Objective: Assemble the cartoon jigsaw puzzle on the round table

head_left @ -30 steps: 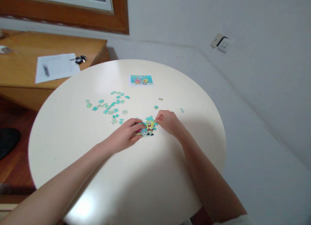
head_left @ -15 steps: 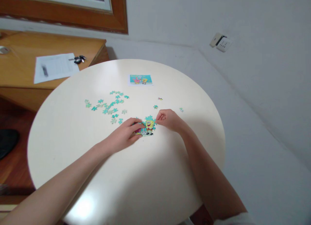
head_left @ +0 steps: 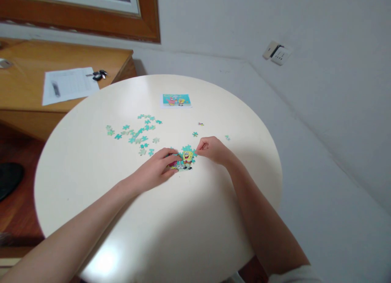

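A small cluster of joined jigsaw pieces (head_left: 186,156) with a yellow cartoon figure lies near the middle of the round cream table (head_left: 91,185). My left hand (head_left: 157,169) rests on the cluster's left side, fingers stretched over it and pressing down. My right hand (head_left: 212,149) sits at the cluster's right edge with its fingers curled into a pinch; anything between the fingertips is too small to make out. Several loose teal pieces (head_left: 137,133) are scattered to the left of the cluster.
A small reference picture (head_left: 176,100) lies at the table's far side. Single pieces (head_left: 195,133) lie beyond my right hand. A wooden desk (head_left: 27,63) at the left holds a paper sheet (head_left: 69,84) and keys (head_left: 98,75). White walls close in on the right.
My right hand has drawn slightly back and up at the cluster's right edge. The left hand keeps its place on the cluster.
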`<state>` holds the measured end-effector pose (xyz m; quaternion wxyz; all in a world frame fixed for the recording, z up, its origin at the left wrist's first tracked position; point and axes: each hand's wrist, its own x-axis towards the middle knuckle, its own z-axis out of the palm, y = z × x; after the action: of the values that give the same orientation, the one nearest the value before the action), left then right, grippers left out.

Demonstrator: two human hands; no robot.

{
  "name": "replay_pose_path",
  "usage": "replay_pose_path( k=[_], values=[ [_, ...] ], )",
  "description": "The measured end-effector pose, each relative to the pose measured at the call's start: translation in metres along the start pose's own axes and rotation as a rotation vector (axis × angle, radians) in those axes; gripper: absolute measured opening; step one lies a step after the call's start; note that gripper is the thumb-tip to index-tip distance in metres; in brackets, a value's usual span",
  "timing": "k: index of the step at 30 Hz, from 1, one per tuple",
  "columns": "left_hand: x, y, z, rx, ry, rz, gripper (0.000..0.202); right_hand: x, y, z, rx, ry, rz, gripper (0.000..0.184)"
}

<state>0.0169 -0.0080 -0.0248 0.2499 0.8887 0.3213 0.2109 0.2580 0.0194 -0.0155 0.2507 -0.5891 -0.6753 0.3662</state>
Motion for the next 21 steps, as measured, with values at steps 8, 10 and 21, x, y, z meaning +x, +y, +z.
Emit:
replay_pose_path(
  k=[8,10,21],
  values=[
    [-0.0003,-0.0005,0.0001,0.013,0.004,0.003,0.030,0.0003,-0.0006,0.0005,0.025,-0.011,0.003,0.010],
    [-0.0003,-0.0005,0.0000,0.008,0.007,0.005,0.030,0.0016,0.0013,-0.0012,0.102,-0.031,0.011,0.012],
    [0.0001,0.0004,0.0001,0.013,-0.007,0.002,0.030,0.0014,0.0023,-0.0005,0.094,-0.039,0.002,0.011]
  ],
)
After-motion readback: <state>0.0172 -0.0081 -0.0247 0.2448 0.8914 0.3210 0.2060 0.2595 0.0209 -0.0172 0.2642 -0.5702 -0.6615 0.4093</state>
